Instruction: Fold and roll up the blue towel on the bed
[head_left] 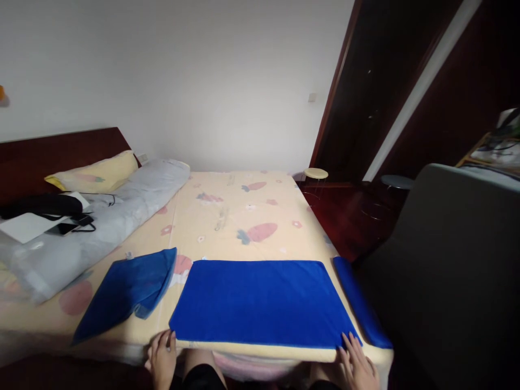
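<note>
Head: left hand (161,357) and right hand (357,362), fingers loosely spread, grip unclear, touch blue cloth's (260,303) near corners, open sheet (227,216) beyond.

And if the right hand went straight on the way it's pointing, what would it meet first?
Most likely the flat blue towel: the right hand is at its near right corner, fingers angled inward over it, though exact contact is hard to judge.

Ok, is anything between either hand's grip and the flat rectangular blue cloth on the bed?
Nothing visible stands between: the left hand's grip is at the near left corner of the flat rectangular blue cloth, the right hand's grip at its near right corner.
</note>
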Tool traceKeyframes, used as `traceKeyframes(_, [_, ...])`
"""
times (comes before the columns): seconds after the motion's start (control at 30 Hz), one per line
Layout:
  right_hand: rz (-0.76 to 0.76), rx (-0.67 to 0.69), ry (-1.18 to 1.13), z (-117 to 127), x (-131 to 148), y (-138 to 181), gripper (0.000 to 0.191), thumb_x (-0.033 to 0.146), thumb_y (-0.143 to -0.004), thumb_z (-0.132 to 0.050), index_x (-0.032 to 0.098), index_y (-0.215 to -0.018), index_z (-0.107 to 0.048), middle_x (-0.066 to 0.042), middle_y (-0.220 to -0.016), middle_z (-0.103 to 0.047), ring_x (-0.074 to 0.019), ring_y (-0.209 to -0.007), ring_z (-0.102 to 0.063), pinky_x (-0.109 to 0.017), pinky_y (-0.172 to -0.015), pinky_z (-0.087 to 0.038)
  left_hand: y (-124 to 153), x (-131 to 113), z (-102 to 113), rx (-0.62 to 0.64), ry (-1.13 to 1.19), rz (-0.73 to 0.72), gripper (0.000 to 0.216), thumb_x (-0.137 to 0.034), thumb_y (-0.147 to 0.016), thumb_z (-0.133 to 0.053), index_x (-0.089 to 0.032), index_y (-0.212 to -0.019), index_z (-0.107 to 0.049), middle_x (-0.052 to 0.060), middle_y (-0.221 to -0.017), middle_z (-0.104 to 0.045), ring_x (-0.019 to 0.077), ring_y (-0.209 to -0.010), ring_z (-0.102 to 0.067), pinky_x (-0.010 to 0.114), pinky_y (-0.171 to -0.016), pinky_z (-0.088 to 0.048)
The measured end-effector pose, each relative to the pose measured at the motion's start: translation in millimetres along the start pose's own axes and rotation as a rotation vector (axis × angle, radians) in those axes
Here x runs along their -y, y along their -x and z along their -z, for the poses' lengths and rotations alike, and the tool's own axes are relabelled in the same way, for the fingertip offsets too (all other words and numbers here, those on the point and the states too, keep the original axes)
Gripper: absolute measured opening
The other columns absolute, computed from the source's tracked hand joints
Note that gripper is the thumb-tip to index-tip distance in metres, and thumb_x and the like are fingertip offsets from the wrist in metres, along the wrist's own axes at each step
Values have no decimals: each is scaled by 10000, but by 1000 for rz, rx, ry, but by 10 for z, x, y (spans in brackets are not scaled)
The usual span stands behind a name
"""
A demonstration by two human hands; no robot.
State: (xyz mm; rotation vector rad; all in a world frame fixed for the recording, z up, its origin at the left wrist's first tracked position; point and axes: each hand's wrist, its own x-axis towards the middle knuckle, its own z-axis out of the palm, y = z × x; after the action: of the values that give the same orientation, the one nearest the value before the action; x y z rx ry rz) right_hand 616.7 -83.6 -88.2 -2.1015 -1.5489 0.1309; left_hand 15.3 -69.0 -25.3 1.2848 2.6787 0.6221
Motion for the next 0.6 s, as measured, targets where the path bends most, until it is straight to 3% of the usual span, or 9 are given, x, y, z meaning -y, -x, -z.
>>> traceKeyframes(0.17, [-216, -79, -35, 208, 27, -136, 630, 643, -805, -248, 232, -1106, -618, -140, -1332, -587, -342, -1256, -515, -569, -924, -451, -391, -98, 42, 83, 81, 109, 234, -451, -735, -556, -238, -686, -639, 70, -862, -721, 308, -1046, -600, 418, -927, -447])
traceKeyframes(0.27, [-221, -37, -35, 269, 45, -153, 639, 648, -777, -271, 225, -1120, -606, -148, -1343, -577, -353, -1266, -503, -584, -912, -452, -552, -152, 38, 119, 121, 185, 153, -359, -654, -602, -247, -563, -550, 35, -689, -681, 300, -885, -653, 393, -791, -488])
traceKeyframes(0.43, [-232, 17, -43, 249, 7, -130, 676, 653, -759, -271, 223, -1181, -577, -147, -1383, -544, -352, -1297, -473, -594, -912, -449, -606, -139, 23, 174, 246, 252, 179, -336, -632, -608, -248, -540, -483, -32, -486, -569, 247, -674, -669, 342, -626, -506])
traceKeyframes(0.6, [-202, -31, -43, 189, -77, -119, 657, 637, -766, -269, 234, -1174, -590, -143, -1352, -569, -349, -1279, -494, -559, -878, -477, -552, -51, 94, 216, 338, 267, 199, -413, -691, -584, -217, -678, -552, -33, -509, -607, 205, -571, -661, 304, -517, -507])
